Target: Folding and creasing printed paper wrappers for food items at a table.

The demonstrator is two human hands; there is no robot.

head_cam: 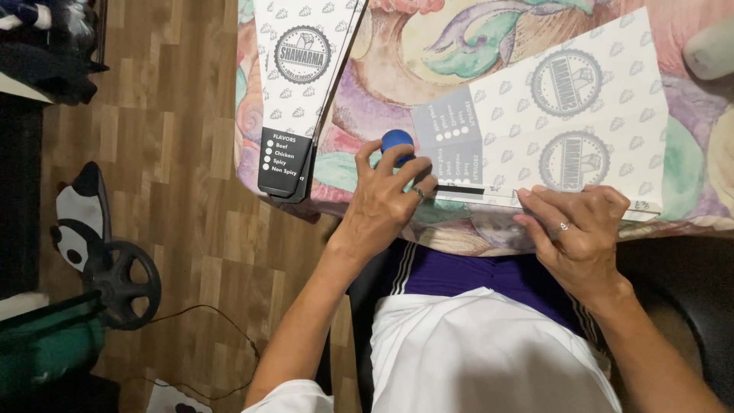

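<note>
Cardboard sleeve (pixel 566 115) looks light and bendy, so your right hand (pixel 581 229) presses flat its near edge while your left hand (pixel 386 199) pinches a blue glue stick (pixel 397 141).

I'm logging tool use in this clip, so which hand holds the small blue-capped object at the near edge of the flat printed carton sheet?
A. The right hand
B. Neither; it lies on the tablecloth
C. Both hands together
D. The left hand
D: the left hand grips the blue-capped object, while the right hand only presses its fingers on the flat carton sheet.
</note>
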